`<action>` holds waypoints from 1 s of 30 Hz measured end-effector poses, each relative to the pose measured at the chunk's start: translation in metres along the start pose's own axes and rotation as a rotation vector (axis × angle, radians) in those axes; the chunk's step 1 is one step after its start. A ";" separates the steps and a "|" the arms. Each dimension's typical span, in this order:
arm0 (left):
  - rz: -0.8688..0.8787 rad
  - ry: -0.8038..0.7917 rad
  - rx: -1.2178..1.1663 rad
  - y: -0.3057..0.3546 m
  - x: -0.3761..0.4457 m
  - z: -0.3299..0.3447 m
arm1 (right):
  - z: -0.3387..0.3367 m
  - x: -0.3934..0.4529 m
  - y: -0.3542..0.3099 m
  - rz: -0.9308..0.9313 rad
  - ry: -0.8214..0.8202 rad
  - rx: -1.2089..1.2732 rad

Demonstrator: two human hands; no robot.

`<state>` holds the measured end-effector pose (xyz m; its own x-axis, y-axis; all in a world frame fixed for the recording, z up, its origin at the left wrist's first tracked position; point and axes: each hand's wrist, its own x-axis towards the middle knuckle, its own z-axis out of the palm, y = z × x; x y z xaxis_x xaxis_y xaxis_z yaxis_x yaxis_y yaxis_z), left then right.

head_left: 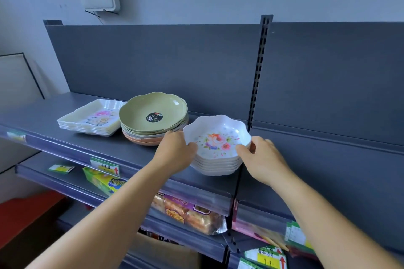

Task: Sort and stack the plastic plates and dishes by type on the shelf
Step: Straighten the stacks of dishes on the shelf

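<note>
I judge sorting nearly done: square trays and round plates sit stacked, while my left hand and right hand clasp the scalloped floral bowl stack.

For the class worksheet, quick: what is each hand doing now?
Left hand: grips the bowl stack at its left rim.
Right hand: grips its right rim.

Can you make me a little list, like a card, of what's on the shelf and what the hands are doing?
left pile: white square floral trays, stacked
middle pile: green round plates on top of pink ones
right pile: white floral bowls, stacked
left hand: grips the bowls' left rim
right hand: grips the bowls' right rim
shelf: grey, price tags along front
</note>
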<state>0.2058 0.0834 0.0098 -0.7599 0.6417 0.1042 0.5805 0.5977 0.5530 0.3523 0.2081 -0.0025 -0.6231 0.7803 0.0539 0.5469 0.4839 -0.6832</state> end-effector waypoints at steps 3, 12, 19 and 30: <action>0.029 -0.046 0.135 0.002 0.000 -0.004 | -0.002 -0.004 -0.005 0.013 -0.005 -0.066; 0.414 -0.025 0.439 0.028 -0.031 0.005 | -0.009 -0.035 0.002 -0.067 -0.066 -0.308; 0.671 -0.132 0.417 0.075 -0.048 0.044 | -0.042 -0.067 0.042 -0.038 -0.043 -0.572; 0.865 -0.264 0.390 0.192 -0.091 0.123 | -0.139 -0.123 0.146 0.211 0.050 -0.602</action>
<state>0.4223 0.1995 0.0048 0.0344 0.9909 0.1304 0.9975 -0.0420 0.0562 0.5864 0.2383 -0.0075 -0.4489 0.8935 0.0066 0.8823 0.4444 -0.1548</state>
